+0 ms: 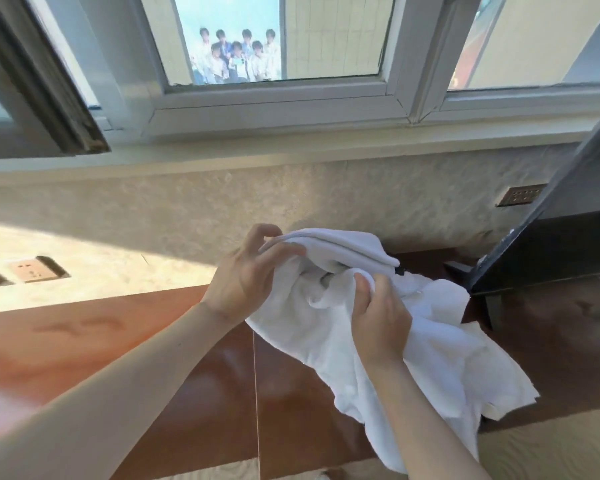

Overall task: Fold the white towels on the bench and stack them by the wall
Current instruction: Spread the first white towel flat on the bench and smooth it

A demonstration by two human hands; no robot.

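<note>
White towel [326,327] in both hands, above bench [118,341]

Lived-in room: window [278,39], wall sockets [32,270].

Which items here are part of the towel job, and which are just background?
In the job:
white towel
left hand, gripping its upper edge
right hand, pinching a fold
wooden bench

Background:
dark monitor
wall socket
window
</note>
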